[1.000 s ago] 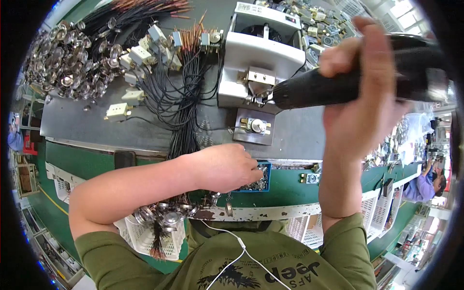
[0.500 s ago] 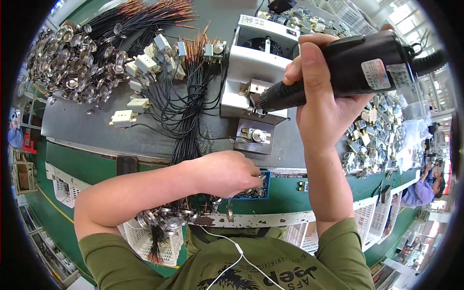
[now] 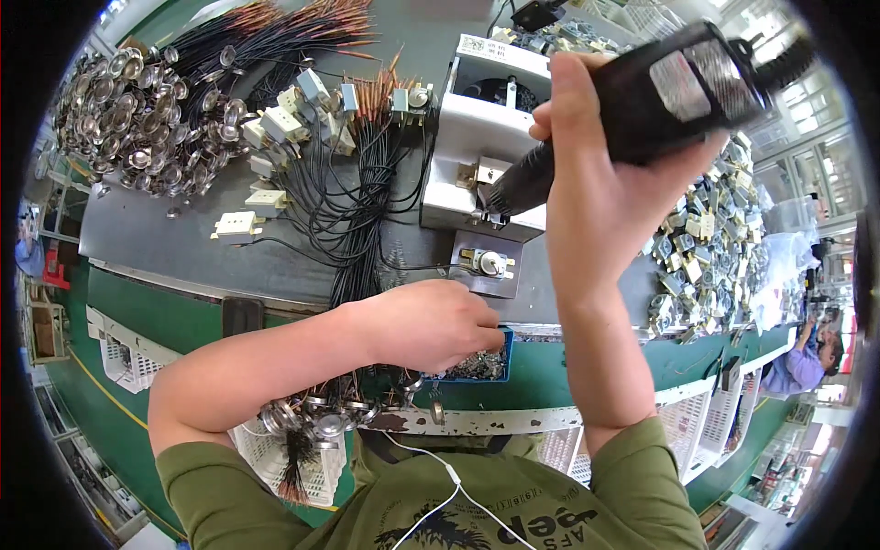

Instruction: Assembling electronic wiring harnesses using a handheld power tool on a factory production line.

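My right hand [image 3: 600, 202] is wrapped round a black electric screwdriver [image 3: 632, 110], tilted with its nose down to the left. The nose is at the front of a pale metal machine [image 3: 458, 188], beside a small white part held there; the bit's tip is hard to make out. My left hand [image 3: 431, 325] is closed, its fingertips down in a small blue tray [image 3: 509, 353] of tiny metal pieces; whatever it pinches is hidden. Between the hands, a white-and-metal thermostat-like part [image 3: 488, 263] on a black wire rests on a metal block.
A bundle of black wires [image 3: 362, 183] with white blocks crosses the bench left of the machine. Round metal caps [image 3: 137, 128] are heaped at far left. Small grey and cream switch-like parts [image 3: 692, 238] pile up on the right. White baskets [image 3: 692, 412] hang below the front edge.
My right hand and the screwdriver's body have swung left and a little up, while its nose stays at the machine. My left hand remains at the blue tray, its fingers shifted slightly.
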A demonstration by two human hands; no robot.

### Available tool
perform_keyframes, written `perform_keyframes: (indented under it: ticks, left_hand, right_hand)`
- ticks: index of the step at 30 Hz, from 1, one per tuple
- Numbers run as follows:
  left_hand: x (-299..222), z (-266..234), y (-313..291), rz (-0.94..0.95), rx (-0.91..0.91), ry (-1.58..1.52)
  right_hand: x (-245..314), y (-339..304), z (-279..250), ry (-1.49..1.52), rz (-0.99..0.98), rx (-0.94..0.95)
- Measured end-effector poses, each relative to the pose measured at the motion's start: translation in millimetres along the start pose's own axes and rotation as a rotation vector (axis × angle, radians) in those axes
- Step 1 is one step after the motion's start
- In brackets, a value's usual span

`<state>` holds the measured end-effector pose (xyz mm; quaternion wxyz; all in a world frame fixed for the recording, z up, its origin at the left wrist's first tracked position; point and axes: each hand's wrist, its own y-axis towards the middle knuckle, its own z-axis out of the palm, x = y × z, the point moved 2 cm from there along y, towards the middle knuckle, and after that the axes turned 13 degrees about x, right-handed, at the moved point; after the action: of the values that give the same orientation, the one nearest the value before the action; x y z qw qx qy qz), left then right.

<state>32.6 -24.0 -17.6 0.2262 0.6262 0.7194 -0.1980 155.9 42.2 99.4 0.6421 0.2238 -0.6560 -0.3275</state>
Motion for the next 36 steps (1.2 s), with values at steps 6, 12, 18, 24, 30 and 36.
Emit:
perform_keyframes:
  ticks: [6, 12, 18, 24, 30, 36]
  left_hand:
    - [0.1, -18.4, -8.2, -0.010, -0.091, 0.002]
    - [0.4, -47.0, -15.9, -0.058, -0.246, 0.064]
    - [10.2, -50.9, -17.7, -0.237, -0.385, 0.170]
    - [13.5, -38.1, -13.9, -0.358, -0.336, 0.221]
    - [18.4, -26.7, -5.5, -0.393, -0.326, 0.258]
    - [25.2, -21.1, -7.8, -0.343, -0.417, 0.248]
  right_hand:
    - [4.9, -2.5, -3.6, 0.023, 0.009, 0.276]
    - [-5.9, 15.1, -26.0, 0.102, 0.246, 0.448]
    - [-19.9, 35.6, -32.2, 0.353, 0.425, 0.773]
    - [-5.0, 16.1, -9.7, 0.267, 0.401, 0.418]
    - [7.7, -4.8, -22.7, 0.115, 0.151, 0.226]
    - [18.5, -22.6, -29.9, 0.099, 0.209, 0.304]
